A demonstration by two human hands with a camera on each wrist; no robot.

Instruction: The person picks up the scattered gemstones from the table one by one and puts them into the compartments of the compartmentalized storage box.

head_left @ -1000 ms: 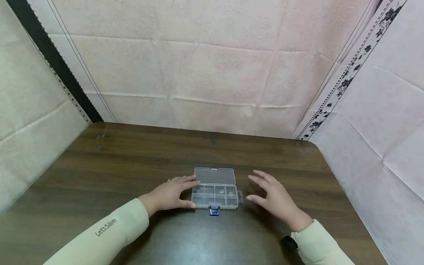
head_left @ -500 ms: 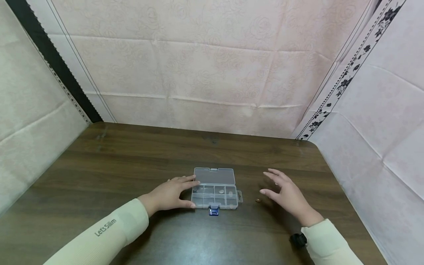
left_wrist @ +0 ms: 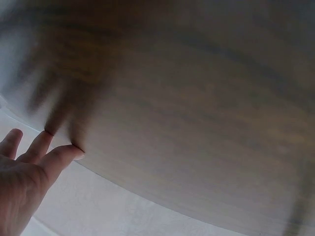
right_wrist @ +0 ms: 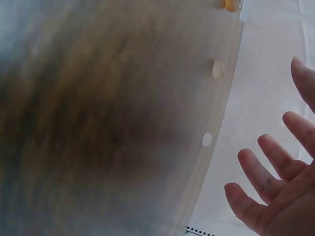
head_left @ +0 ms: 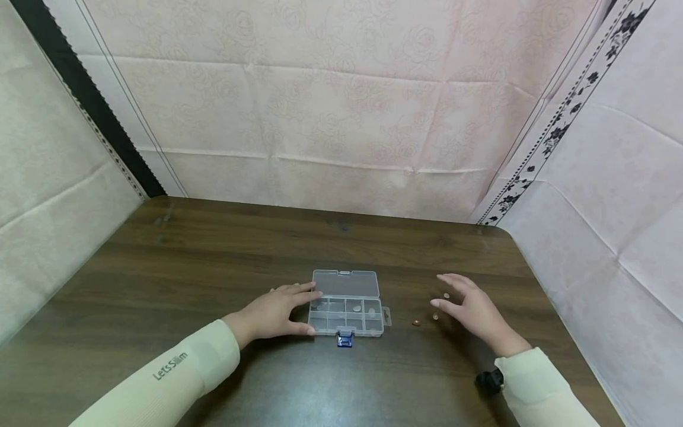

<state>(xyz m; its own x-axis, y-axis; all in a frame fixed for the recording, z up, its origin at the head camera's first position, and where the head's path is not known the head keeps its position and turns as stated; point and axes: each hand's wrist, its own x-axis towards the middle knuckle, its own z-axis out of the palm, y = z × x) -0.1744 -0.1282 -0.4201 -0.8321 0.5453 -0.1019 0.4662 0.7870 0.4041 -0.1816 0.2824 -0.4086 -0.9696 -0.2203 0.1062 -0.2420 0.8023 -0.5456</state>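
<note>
A clear plastic compartment box (head_left: 345, 324) lies on the table with its lid (head_left: 345, 284) laid back and its blue latch (head_left: 344, 340) towards me. A few small pale pieces sit in its cells. My left hand (head_left: 274, 309) rests at the box's left side, thumb by the near corner and forefinger over the edge. To the right, my right hand (head_left: 475, 311) hovers with fingers spread and holds nothing. Three small glossy pieces lie beside it: an amber one (right_wrist: 233, 5), a pale yellow one (right_wrist: 218, 69) and a whitish oval one (right_wrist: 207, 139).
The dark wood table (head_left: 213, 261) has rounded far corners. Pale patterned cloth (head_left: 341, 118) hangs behind it and on both sides. A hanging tab (head_left: 386, 316) sticks out from the box's right side. A black band is on the right wrist.
My right hand has moved to the right, away from the box. The small pieces have come into view on the table one after another. The left hand and box have stayed still.
</note>
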